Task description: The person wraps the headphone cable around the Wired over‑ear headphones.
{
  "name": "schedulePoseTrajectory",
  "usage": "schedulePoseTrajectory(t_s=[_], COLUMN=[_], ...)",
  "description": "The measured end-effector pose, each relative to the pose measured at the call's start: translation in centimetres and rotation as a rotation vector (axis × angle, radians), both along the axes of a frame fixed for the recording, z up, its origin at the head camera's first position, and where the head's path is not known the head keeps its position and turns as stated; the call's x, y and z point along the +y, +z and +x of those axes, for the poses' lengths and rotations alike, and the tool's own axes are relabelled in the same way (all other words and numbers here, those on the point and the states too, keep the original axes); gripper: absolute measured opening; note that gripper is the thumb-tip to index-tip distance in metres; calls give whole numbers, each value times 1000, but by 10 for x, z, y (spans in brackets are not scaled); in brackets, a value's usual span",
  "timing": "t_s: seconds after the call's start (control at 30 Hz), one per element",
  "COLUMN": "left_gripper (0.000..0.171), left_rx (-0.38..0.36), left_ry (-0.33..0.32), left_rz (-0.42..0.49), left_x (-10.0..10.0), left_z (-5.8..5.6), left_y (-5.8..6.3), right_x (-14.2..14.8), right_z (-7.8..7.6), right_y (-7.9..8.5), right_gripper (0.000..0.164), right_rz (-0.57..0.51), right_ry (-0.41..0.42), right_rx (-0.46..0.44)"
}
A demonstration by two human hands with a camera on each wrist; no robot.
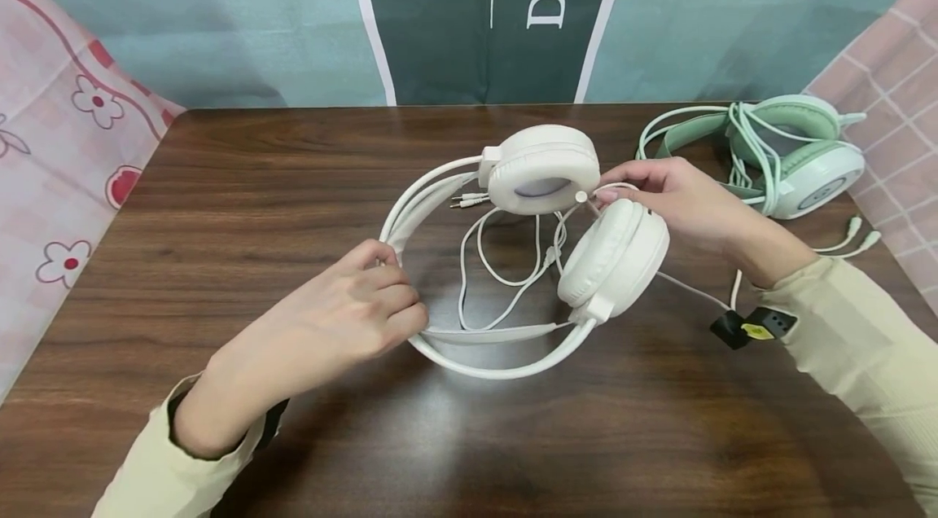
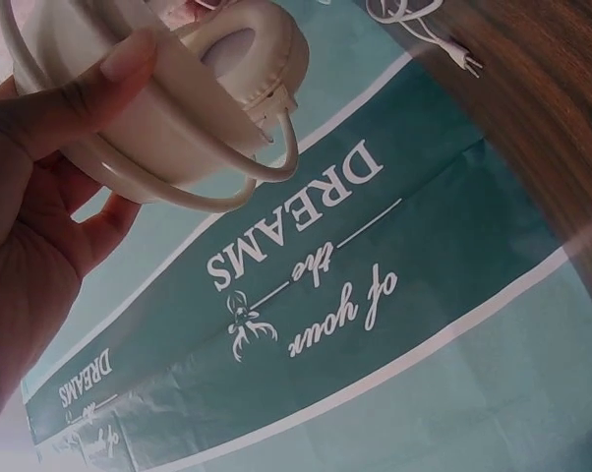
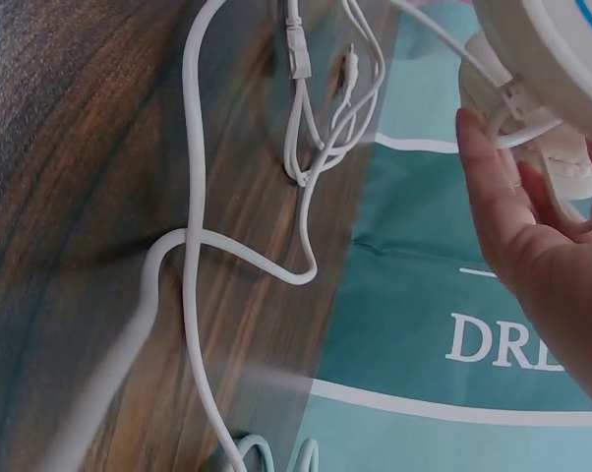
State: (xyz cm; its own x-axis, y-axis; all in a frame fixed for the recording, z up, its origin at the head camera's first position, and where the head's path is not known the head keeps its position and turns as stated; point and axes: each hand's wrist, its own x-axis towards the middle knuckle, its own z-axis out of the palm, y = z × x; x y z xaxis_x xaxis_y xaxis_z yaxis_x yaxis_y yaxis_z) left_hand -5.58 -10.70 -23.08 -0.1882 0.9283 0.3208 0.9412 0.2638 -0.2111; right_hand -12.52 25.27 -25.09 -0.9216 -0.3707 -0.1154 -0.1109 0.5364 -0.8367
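Note:
White over-ear headphones (image 1: 541, 168) are held over the table, their two ear cups toward the right. My left hand (image 1: 344, 306) grips the headband at its left end. In the left wrist view, the thumb lies across the wide white band (image 2: 168, 108). My right hand (image 1: 681, 200) is at the ear cups and pinches a thin white cord or microphone arm between thumb and fingers; which of the two is unclear. A small round white tip (image 1: 581, 196) shows beside its fingertips. The headphones' white cable (image 3: 193, 197) trails loosely over the table, with plugs (image 1: 471, 199) behind the headband.
Mint-green headphones (image 1: 821, 176) with their cable wound round them lie at the back right of the brown wooden table (image 1: 293, 168). Their white plugs (image 1: 850, 234) point toward the right edge. A printed teal curtain (image 1: 278, 21) hangs behind; pink cloths hang at both sides.

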Motion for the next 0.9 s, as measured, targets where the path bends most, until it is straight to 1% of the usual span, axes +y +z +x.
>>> schedulePoseTrajectory(t_s=[0.07,0.1,0.2,0.3,0.33,0.37,0.43,0.47,0.53,0.6,0.67,0.73,0.8,0.83,0.87,0.9], left_gripper=[27,28,28,27,26,26,26,27,28,30,31,30,29,29,29,28], left_rx=[3,7,8,-5,-12,-18,-31,-37,-53,-73,-76,-90,-91,-92,-97,-106], left_ry=[-6,-9,-15,-15,-13,-9,-3,-1,1,1,-10,-20,-36,-45,-49,-46], left_rz=[16,25,50,65,67,68,69,75,86,100,119,119,132,137,134,128], left_x=[0,0,-2,-3,-4,-5,-8,-9,-11,-14,-16,-19,-22,-24,-25,-24], left_z=[-2,-3,-5,-7,-7,-7,-8,-8,-7,-6,-6,-6,-7,-8,-8,-7], left_y=[0,1,2,3,4,5,6,7,8,9,7,6,-1,-4,-5,-2], right_x=[2,3,7,12,14,15,18,18,19,18,16,14,11,9,8,7], right_z=[0,-1,-2,-4,-5,-5,-6,-7,-8,-10,-13,-16,-19,-21,-21,-22], right_y=[0,0,0,-1,-2,-2,-2,-2,-1,0,1,0,0,-1,-1,-1], right_gripper=[31,33,34,33,32,31,30,30,30,32,35,35,31,27,24,21], right_rz=[-34,-68,-223,-402,-443,-457,-418,-373,-224,-77,2,20,2,-6,-6,3], right_ry=[-3,-2,22,44,44,42,33,27,13,21,63,120,168,180,181,173], right_rx=[-17,-39,-124,-206,-218,-208,-150,-107,-2,100,177,221,234,239,242,243])
